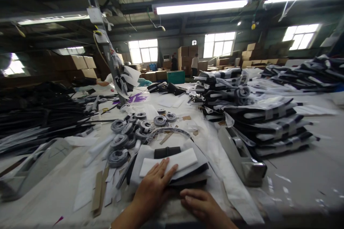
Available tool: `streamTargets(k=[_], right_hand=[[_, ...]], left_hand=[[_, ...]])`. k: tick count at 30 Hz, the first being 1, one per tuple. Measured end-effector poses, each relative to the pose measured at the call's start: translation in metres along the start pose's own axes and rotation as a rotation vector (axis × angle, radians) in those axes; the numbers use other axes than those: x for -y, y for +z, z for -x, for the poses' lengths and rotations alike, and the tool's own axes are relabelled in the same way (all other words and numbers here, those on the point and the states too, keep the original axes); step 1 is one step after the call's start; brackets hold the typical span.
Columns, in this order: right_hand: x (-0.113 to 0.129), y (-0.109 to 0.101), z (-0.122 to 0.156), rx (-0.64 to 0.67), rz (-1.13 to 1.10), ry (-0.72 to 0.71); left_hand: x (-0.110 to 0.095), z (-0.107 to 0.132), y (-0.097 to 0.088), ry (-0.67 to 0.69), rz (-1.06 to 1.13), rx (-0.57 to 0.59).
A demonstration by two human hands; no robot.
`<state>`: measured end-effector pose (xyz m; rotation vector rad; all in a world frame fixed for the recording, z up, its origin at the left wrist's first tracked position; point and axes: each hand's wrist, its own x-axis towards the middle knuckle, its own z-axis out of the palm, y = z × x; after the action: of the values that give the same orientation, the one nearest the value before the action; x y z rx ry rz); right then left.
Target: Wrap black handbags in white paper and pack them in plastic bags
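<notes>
A black bag (188, 179) with pale wrapping lies folded at the table's front edge. Across its top rests a flat strip of white foam (185, 160), and a black strap piece (167, 152) shows behind that strip. My left hand (154, 182) presses flat on the foam, fingers spread and pointing away from me. Just in front of the bag's near right edge is my right hand (200, 204), its fingers stretched out and holding nothing that I can see. A wrapped handle or cord (172, 130) arcs up behind the bag.
Several coiled grey straps (118, 157) lie left of the bag, near brown card strips (98, 193). Grey tape dispensers stand at right (243, 157) and left (34, 168). Stacked wrapped bags (271, 125) rise on the right; black material (34, 114) covers the far left. A post (110, 46) stands behind.
</notes>
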<state>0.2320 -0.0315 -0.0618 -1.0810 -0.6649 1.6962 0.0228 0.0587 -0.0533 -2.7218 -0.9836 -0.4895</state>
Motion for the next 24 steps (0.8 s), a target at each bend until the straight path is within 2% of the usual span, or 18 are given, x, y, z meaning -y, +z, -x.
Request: streamTargets(k=[3, 6, 9, 11, 13, 16, 19, 21, 24], right_hand=[[0.0, 0.008, -0.001, 0.009, 0.153, -0.172], [0.01, 0.021, -0.001, 0.061, 0.263, -0.363], [0.027, 0.032, -0.003, 0.122, 0.395, -0.477], [0.038, 0.029, -0.002, 0.175, 0.575, -0.526], [0.046, 0.015, -0.002, 0.159, 0.842, -0.592], [0.051, -0.022, -0.004, -0.06, 1.328, -0.669], [0.047, -0.058, -0.012, -0.233, 1.703, -0.643], [0.044, -0.071, -0.018, -0.249, 1.806, -0.646], [0.05, -0.073, -0.025, -0.228, 1.817, -0.659]], left_hand=[[0.006, 0.0, -0.007, -0.039, 0.061, -0.048], [0.016, 0.0, -0.009, -0.096, 0.083, -0.133], [0.024, 0.0, -0.008, -0.147, 0.098, -0.177], [0.026, 0.0, -0.008, -0.157, 0.106, -0.167], [0.025, -0.001, -0.011, -0.171, 0.111, -0.153], [0.024, -0.003, -0.018, -0.285, 0.125, -0.169], [0.028, -0.006, -0.024, -0.451, 0.135, -0.182], [0.032, -0.008, -0.026, -0.524, 0.139, -0.19], [0.036, -0.01, -0.028, -0.569, 0.147, -0.211]])
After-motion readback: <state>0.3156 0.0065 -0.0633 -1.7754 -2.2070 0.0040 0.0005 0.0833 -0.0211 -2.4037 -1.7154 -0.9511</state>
